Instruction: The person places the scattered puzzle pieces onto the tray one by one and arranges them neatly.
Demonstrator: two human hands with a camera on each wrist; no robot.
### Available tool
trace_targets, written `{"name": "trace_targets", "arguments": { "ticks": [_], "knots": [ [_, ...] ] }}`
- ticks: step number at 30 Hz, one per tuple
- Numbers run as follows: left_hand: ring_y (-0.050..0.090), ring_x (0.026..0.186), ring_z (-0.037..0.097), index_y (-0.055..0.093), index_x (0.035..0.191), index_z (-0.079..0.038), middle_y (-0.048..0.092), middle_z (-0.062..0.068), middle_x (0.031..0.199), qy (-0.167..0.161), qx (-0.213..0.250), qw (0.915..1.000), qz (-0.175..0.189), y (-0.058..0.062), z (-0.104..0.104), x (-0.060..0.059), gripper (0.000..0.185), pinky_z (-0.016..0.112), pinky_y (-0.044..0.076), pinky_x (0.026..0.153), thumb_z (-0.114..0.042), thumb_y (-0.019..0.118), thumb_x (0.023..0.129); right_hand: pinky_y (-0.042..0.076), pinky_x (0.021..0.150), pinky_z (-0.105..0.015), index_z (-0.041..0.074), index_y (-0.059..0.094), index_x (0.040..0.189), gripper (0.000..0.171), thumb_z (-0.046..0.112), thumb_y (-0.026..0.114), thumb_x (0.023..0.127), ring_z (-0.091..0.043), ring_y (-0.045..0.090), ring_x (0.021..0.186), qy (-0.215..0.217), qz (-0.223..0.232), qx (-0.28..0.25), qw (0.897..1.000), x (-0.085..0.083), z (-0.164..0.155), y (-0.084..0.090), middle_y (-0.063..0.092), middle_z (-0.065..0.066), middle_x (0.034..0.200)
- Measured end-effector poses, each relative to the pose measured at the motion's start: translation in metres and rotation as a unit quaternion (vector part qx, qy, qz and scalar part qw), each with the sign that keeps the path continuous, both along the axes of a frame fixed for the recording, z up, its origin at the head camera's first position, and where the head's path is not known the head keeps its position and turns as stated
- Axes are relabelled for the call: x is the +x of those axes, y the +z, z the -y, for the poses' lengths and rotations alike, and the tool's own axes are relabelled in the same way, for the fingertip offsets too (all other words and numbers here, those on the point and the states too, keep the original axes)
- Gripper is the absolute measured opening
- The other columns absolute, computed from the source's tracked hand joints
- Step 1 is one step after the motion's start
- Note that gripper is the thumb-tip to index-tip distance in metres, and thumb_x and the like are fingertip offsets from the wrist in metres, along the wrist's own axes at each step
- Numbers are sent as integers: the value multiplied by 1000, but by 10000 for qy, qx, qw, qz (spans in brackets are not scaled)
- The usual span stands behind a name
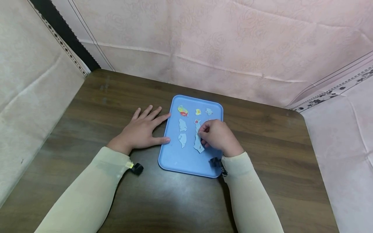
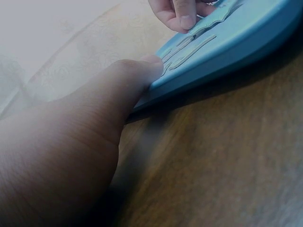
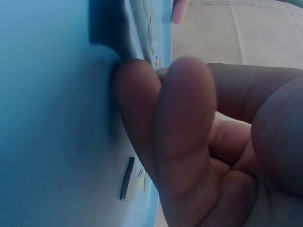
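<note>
A blue tray (image 1: pixel 186 161) lies on the brown table and carries several torn paper pieces. At its far end lie a colourful piece (image 1: pixel 183 111) and two small scraps, with two white pieces (image 1: pixel 182 125) down the left side. My right hand (image 1: pixel 203 135) is curled over the tray, its fingertips (image 2: pixel 182 16) pinching a long white paper strip (image 1: pixel 199 147). My left hand (image 1: pixel 151 127) lies flat on the table, and its thumb (image 2: pixel 137 78) and index finger touch the tray's left edge (image 2: pixel 227 52). The right wrist view shows curled fingers (image 3: pixel 180 132) against the tray (image 3: pixel 57 118).
The dark wooden table (image 1: pixel 276 155) is boxed in by pale pink cloth walls (image 1: pixel 233 42) at the back and on both sides. Small black wrist cameras (image 1: pixel 137 168) sit at both cuffs. A small dark sliver (image 3: pixel 127 177) lies on the tray near my right fingers.
</note>
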State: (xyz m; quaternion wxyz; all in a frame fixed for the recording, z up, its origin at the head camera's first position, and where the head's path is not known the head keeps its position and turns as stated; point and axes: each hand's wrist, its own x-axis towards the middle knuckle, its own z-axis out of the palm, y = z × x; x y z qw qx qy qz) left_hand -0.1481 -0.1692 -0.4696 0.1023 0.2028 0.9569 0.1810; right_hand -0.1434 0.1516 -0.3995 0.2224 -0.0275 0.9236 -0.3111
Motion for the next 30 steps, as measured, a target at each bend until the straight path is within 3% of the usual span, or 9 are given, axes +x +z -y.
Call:
{"name": "trace_targets", "arguments": {
  "ticks": [9, 15, 19, 23, 30],
  "knots": [
    [0, 178, 41, 18, 178, -53, 13, 4, 191, 20, -23, 10000, 27, 1, 0, -1, 104, 76, -6, 137, -96, 56, 92, 62, 65, -36, 16, 81, 98, 13, 26, 80, 107, -25, 75, 75, -65, 11, 215, 9997, -1, -3, 4, 76, -7, 88],
    [-1, 178, 41, 17, 178, -52, 13, 4, 191, 7, -19, 10000, 46, 3, -1, 1, 104, 75, -6, 137, -96, 56, 92, 61, 65, -37, 18, 82, 100, 12, 28, 81, 107, -27, 72, 78, -49, -288, 296, 9991, 1, -9, 10, 76, -5, 92],
    [-1, 178, 41, 17, 178, -53, 13, 4, 191, -21, -14, 10000, 62, 2, -1, 0, 104, 76, -7, 137, -96, 56, 93, 60, 72, -37, 17, 84, 108, 7, 23, 81, 106, -26, 69, 89, 411, -509, 549, 9963, 4, -11, 9, 78, -3, 98],
    [0, 178, 41, 17, 178, -53, 13, 4, 191, -14, -13, 10000, 4, 1, -1, 0, 103, 75, -6, 137, -96, 56, 93, 62, 80, -36, 15, 84, 118, 15, 19, 84, 103, -22, 70, 96, 1096, -462, 750, 9901, 4, -8, 5, 79, -2, 103],
    [1, 178, 42, 19, 179, -51, 14, 5, 191, -20, 15, 10000, -1, 0, 0, -1, 104, 76, -6, 137, -96, 55, 93, 60, 70, -33, 16, 82, 111, 13, 14, 87, 99, -21, 70, 86, 1275, -210, 762, 9887, 5, -4, 4, 76, -2, 92]
  ]
}}
